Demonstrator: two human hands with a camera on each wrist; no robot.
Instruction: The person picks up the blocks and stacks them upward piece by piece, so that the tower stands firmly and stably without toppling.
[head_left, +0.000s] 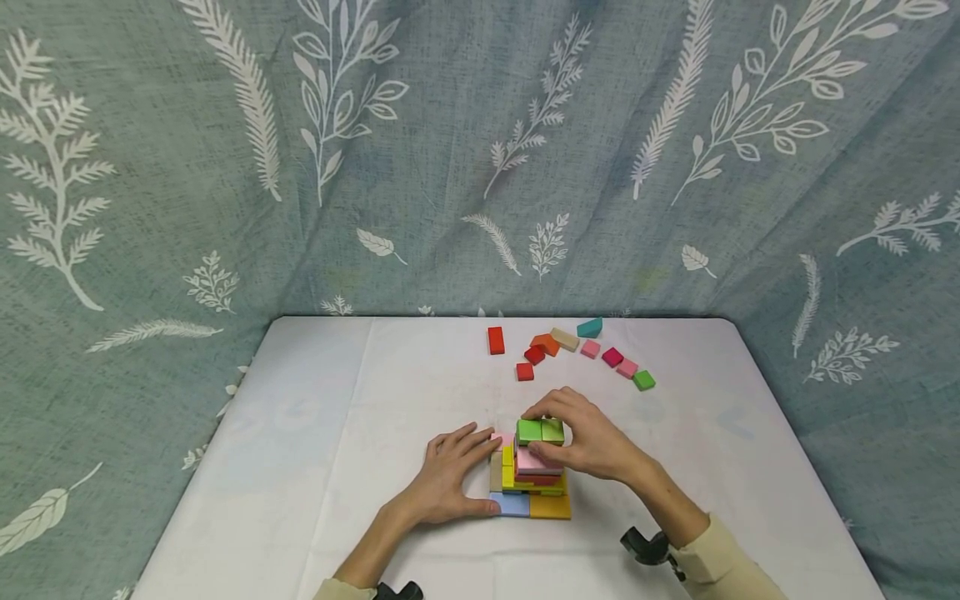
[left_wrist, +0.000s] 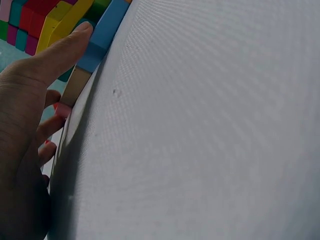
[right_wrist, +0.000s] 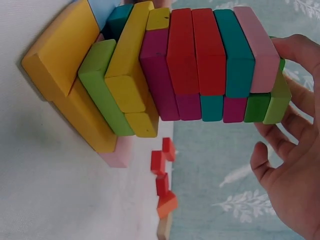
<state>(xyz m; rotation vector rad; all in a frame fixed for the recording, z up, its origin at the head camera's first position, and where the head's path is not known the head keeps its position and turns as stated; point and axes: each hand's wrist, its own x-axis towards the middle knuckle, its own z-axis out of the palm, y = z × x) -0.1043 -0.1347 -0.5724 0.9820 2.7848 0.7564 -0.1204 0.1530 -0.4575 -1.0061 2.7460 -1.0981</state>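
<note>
The right hand (head_left: 592, 442) curls its fingers over the green blocks (head_left: 540, 431) topping the block stack (head_left: 531, 473) — stack at its 9 o'clock. The left hand (head_left: 450, 475), fingers straight, presses the stack's side — thumb on the blue block (head_left: 511, 503). Loose blocks (head_left: 577, 350) lie at 12 o'clock.

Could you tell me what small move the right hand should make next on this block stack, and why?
Probably ease the right hand straight up off the two green wooden blocks. They already lie flat atop the stack of coloured wooden blocks, and the left hand braces its base, so a sideways pull might shift them.
</note>
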